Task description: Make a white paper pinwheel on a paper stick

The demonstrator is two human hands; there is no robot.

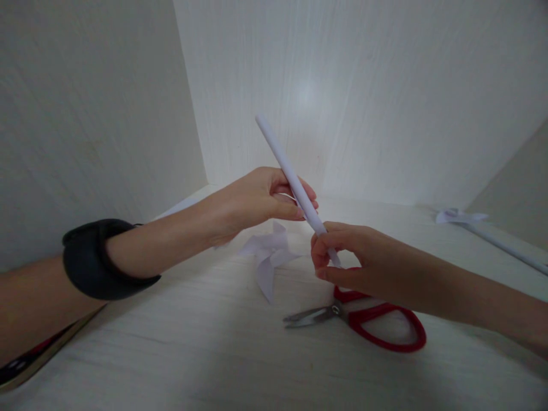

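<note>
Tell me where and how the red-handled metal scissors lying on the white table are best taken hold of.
Probably by the nearer red loop of the scissors, coming from the near right. They lie flat with their metal blades pointing left, so that loop is the end away from the edges and shows plainly, while the farther red loop is partly hidden.

The left grip and right grip hold a slanting, slim white stick over the pale wood-grain surface. A white paper pinwheel and red-handled metal scissors lie below, another white pinwheel near the back right corner.
</note>
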